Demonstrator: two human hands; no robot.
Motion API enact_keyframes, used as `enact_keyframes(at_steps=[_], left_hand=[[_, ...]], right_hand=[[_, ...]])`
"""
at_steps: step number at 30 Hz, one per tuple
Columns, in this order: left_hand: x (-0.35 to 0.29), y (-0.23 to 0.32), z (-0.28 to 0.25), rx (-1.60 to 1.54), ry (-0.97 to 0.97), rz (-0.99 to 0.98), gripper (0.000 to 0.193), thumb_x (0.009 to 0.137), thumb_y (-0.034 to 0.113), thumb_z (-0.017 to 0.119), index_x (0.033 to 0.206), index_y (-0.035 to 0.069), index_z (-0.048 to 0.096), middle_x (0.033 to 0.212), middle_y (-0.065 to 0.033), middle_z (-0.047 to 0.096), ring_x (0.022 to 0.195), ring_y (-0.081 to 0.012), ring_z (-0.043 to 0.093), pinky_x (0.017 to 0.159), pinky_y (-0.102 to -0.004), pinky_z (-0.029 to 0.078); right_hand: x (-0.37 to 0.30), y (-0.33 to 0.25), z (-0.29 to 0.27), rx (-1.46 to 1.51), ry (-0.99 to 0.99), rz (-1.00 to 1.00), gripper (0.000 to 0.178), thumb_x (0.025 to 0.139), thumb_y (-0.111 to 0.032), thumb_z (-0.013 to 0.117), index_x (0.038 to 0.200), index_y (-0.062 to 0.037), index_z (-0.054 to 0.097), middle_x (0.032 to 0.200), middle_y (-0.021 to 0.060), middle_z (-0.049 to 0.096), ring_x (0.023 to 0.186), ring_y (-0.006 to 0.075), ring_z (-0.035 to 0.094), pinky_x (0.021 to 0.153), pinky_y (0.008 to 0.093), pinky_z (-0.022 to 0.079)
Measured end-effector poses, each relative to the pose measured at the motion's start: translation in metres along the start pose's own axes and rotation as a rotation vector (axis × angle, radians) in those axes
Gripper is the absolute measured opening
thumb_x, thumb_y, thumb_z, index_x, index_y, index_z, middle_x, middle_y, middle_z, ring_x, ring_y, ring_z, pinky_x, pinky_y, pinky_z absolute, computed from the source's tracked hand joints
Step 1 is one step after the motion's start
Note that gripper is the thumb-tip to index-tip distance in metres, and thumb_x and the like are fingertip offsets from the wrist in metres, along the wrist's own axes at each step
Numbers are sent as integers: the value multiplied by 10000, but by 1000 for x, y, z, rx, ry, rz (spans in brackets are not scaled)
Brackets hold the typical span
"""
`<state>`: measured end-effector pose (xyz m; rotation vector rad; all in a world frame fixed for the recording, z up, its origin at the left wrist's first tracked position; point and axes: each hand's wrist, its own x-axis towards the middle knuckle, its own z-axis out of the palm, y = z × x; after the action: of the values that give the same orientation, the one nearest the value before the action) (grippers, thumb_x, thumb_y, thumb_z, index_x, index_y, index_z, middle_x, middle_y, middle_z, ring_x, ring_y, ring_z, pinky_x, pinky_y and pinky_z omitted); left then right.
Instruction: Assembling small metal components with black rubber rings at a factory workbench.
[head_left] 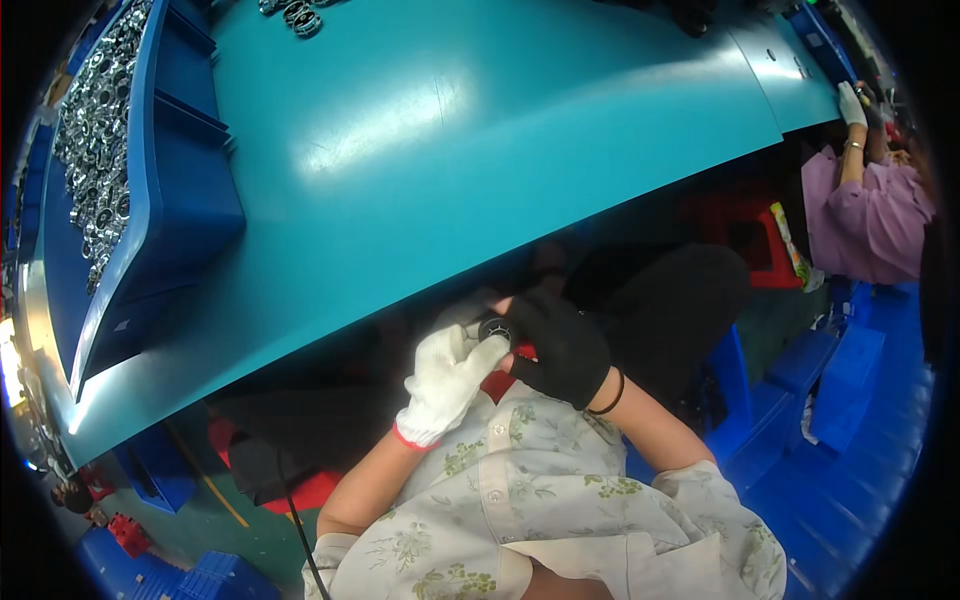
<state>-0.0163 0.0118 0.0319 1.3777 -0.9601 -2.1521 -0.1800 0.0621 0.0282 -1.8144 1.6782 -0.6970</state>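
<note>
My left hand (448,378), in a white knit glove with a red cuff, is closed on a small round black part (494,328) with a lighter spoked pattern on its face. In a black glove that leaves some fingertips bare, my right hand (562,350) grips the same part from the other side. Both hands meet in front of my body, just below the near edge of the teal table (420,200). My fingers cover much of the part's rim.
A blue bin (185,190) full of shiny metal parts (100,140) stands at the table's left. Several dark round parts (300,18) lie at the far edge. At right, a co-worker in a purple top (865,215) sits near a red stool (745,240) and blue crates (800,390).
</note>
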Motion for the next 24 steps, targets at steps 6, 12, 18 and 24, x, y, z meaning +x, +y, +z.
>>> enact_keyframes(at_steps=[6,12,18,24], left_hand=[[5,-17,0,95,13,89,150,813,52,647,716,-59,618,680,-72,645,598,-87,546,535,-238,423],[13,-32,-4,297,32,284,143,787,118,652,721,-9,662,663,-79,629,564,-116,522,553,-280,427],[13,-26,-15,211,-124,19,154,842,115,630,855,-34,668,752,-65,672,658,-114,598,653,-233,470],[6,-20,-27,-157,-252,-112,335,867,31,596,1168,-99,529,1076,-154,644,871,-163,654,753,-243,512]], right_hand=[[-3,10,15,-38,53,-123,455,662,-141,723,1096,-94,598,942,80,607,862,269,608,741,374,500],[-7,11,22,-95,111,-134,476,622,-100,689,1091,-81,615,925,80,627,812,258,613,677,355,505],[-7,10,10,61,-101,-71,454,700,-145,736,1129,-76,604,886,81,623,811,263,627,702,351,513],[-16,19,8,277,-35,83,488,722,-192,773,1156,-61,594,955,103,649,832,244,650,719,332,513]])
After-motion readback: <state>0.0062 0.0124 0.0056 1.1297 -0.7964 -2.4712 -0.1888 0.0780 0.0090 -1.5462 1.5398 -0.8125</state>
